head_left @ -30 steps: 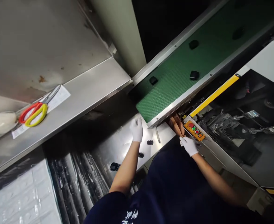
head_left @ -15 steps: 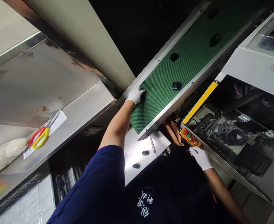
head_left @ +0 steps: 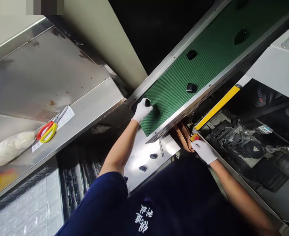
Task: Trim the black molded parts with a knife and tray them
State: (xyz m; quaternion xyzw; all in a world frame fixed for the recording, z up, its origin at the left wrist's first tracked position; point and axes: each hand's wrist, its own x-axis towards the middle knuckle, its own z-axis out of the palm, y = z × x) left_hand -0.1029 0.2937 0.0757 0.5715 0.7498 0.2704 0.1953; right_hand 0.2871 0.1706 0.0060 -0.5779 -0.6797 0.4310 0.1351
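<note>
My left hand [head_left: 143,110], in a white glove, is closed on a small black plastic part [head_left: 147,103] over the near end of the green conveyor belt [head_left: 169,88]. Further up the belt lie other black parts, among them a blocky one [head_left: 191,88] and a darker one [head_left: 191,54]. My right hand [head_left: 204,151], gloved too, reaches over the orange button box [head_left: 193,137] with its fingers stretched out. A red button shows at the fingertips; the hand covers the other buttons.
Below the belt end, a white surface [head_left: 169,144] holds black parts [head_left: 153,156] and a slim metal tool [head_left: 161,148]. Scissors [head_left: 47,131] lie on the steel counter [head_left: 95,111] at left. A yellow bar [head_left: 216,107] and machinery [head_left: 250,141] stand at right.
My left hand has lifted slightly off the belt edge, and a black part now shows in its grip. My right hand has moved left and up onto the button box.
</note>
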